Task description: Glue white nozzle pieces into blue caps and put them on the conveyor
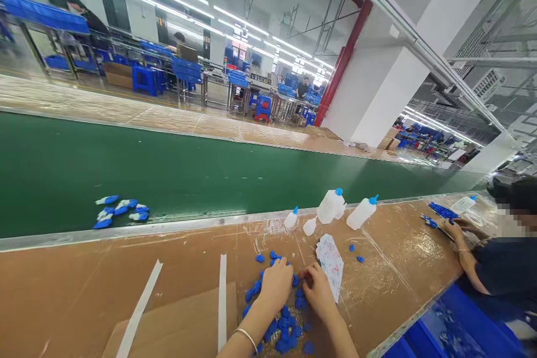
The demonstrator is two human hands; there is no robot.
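**Both hands in a pile of blue bits, bench next to a green belt**

OK quick rundown, typing fast. Lots of small blue pieces (pixel 285 324) in a loose heap on the brown bench (pixel 386 291), mostly b/w and below the two hands, w/ a few strays at the top edge. Left hand (pixel 277 281) is palm-down over the heap, fingers bent; can't tell if it's pinching anything bc the back of the hand blocks the view. Thin bangle (pixel 246 339) on that wrist. Right hand (pixel 319 290) is just beside the heap, fingers curled in, thumb side toward the left hand. Tips are right by some blue bits, but can't tell if they've got one.

Next to the right hand there's a crumpled white sheet w/ reddish marks (pixel 330 263), then two loose blue bits (pixel 356 253) a little further right. Behind: a small blue-tipped bottle (pixel 290 220), a small white bottle (pixel 309 227), a white jug w/ blue cap (pixel 328 208) & a taller blue-capped bottle (pixel 361 215).

Left side of bench = cardboard (pixel 184 324) + two pale strips (pixel 222 302). On the green belt (pixel 210 168), far left, a cluster of blue-and-white pieces (pixel 121 208). Co-worker (pixel 499 263) on the right, hands at own stuff.
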